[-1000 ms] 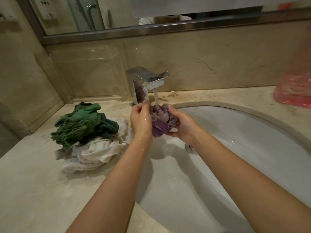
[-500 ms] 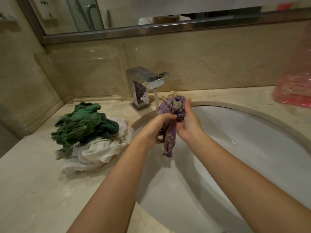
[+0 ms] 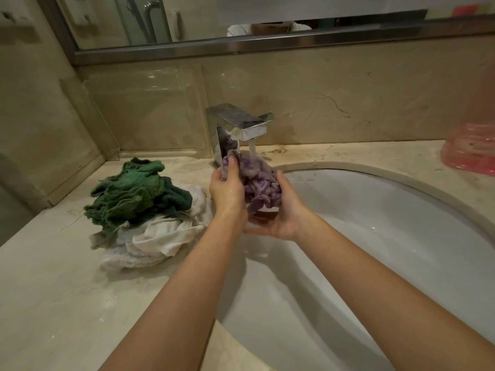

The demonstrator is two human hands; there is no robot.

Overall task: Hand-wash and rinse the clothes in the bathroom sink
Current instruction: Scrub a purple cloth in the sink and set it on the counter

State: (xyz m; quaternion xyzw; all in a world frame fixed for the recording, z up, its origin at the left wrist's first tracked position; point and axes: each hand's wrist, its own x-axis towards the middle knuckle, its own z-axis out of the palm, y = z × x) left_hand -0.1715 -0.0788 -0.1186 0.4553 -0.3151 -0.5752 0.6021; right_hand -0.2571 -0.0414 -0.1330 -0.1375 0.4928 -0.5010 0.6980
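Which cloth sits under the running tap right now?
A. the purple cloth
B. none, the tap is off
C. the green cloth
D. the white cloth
A: both the left hand and right hand grip the purple cloth under the stream from the tap, while the green cloth lies on the white cloth on the counter.

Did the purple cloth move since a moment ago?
Yes. The purple cloth hung down beside the faucet; now both hands bunch it up under the stream.

Pink plastic container on counter at far right — mirror above marble backsplash.
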